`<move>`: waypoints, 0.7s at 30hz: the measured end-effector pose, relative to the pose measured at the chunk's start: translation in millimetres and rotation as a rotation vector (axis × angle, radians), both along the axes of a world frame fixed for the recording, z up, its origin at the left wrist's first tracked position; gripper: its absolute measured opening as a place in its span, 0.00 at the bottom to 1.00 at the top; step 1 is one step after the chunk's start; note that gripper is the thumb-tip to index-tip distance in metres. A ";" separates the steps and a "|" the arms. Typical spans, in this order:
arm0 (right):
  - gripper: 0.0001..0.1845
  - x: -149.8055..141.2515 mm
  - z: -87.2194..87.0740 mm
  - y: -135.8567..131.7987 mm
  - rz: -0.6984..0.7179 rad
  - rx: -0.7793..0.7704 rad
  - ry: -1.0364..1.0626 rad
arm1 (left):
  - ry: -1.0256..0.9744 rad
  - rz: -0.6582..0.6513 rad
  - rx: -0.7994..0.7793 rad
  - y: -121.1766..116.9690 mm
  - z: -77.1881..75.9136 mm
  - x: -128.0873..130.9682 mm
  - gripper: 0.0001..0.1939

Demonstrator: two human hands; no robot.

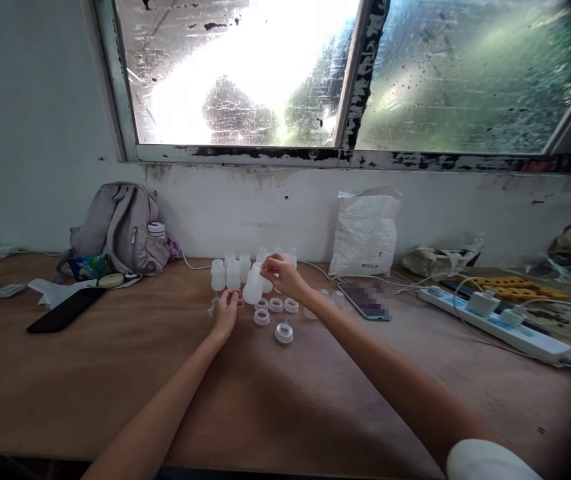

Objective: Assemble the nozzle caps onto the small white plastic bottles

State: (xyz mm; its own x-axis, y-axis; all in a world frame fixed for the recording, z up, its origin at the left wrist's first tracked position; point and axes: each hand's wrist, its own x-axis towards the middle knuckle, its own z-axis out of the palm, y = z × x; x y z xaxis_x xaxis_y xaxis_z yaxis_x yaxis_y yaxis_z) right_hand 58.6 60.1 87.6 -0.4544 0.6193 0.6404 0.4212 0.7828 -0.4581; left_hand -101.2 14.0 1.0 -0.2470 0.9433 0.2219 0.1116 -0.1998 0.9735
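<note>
While my right hand (pixel 282 275) pinches a frosted bottle (pixel 252 289), my left hand (pixel 226 312) sits low beside it

As I see it from my end, the thumb and fingers of my right hand are closed at the neck of the bottle, which leans slightly, its neck toward that hand. I can't tell whether its base touches the table (pixel 245 413). The left fingers are curled just beside the bottle, near the small clear pieces (pixel 212 308); I can't make out whether they grip anything.

Close around my hands, other frosted bottles (pixel 218 276) stand upright to the left and behind, some partly hidden by the right hand. Nearer to me lie white rings (pixel 262 317), and in front of them a ringed cap (pixel 284 333) with a thin stem pointing up.

Farther right I have a phone (pixel 365 301) lying flat, a white package (pixel 366 233) against the wall (pixel 245 213), and a power strip (pixel 495 325) with chargers (pixel 484 303) plugged in. Out to the left are a black slab (pixel 66 311), a green and blue packet (pixel 90 267) and a grey backpack (pixel 128 230) leaning on the wall, below and left of the window (pixel 245 73).
</note>
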 end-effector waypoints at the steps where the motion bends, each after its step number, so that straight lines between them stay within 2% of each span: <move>1: 0.03 -4.6 2.8 5.7 -0.033 0.029 -0.044 | 0.013 0.010 -0.008 1.3 -1.2 -1.9 0.14; 7: 0.07 -30.2 2.8 31.4 -0.264 0.125 -0.358 | 0.125 -0.024 -0.040 2.0 -0.7 -4.7 0.17; 14: 0.07 -39.8 -12.2 43.4 -0.342 0.125 -0.504 | 0.353 -0.032 0.053 0.2 -1.9 -3.6 0.13; 21: 0.10 -42.5 -21.9 49.2 -0.438 0.159 -0.586 | 0.564 -0.128 0.173 -5.9 -4.5 3.8 0.12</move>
State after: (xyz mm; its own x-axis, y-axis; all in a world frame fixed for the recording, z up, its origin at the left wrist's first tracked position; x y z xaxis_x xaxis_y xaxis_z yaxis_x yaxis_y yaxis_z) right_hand 16.1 109.3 65.7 -0.4816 0.7423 0.4659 0.8499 0.5252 0.0418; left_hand -97.4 8.2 -3.4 0.0668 0.8964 0.4382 0.5660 -0.3958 0.7232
